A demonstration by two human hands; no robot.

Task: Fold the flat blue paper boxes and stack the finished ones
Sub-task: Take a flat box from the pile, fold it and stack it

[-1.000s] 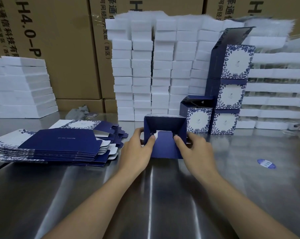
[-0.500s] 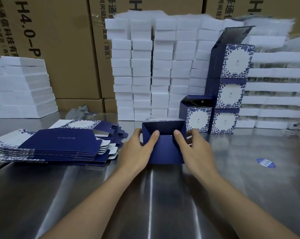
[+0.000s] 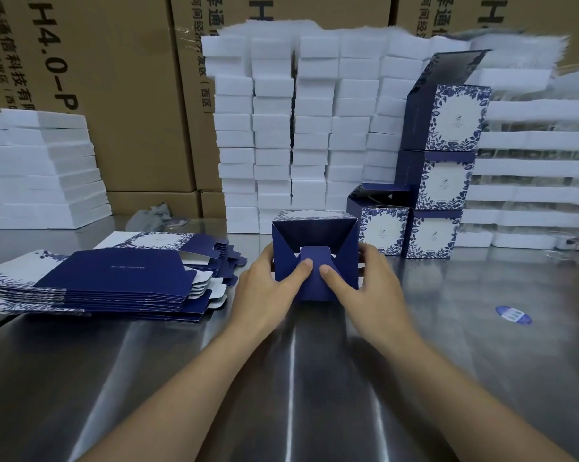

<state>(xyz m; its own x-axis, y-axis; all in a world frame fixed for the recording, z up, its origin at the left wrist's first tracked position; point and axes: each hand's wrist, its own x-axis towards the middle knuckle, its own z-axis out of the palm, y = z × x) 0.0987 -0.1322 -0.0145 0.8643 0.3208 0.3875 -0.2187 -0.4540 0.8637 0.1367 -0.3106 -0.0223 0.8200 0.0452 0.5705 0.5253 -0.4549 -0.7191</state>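
Around the box (image 3: pixel 314 232) — left hand (image 3: pixel 267 288), right hand (image 3: pixel 369 284).

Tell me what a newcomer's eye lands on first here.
At centre, the left hand and right hand grip a half-folded box, thumbs pressing its flap. To its left lies a pile of flat boxes. Behind to the right, finished boxes stand stacked against a wall of white foam blocks.
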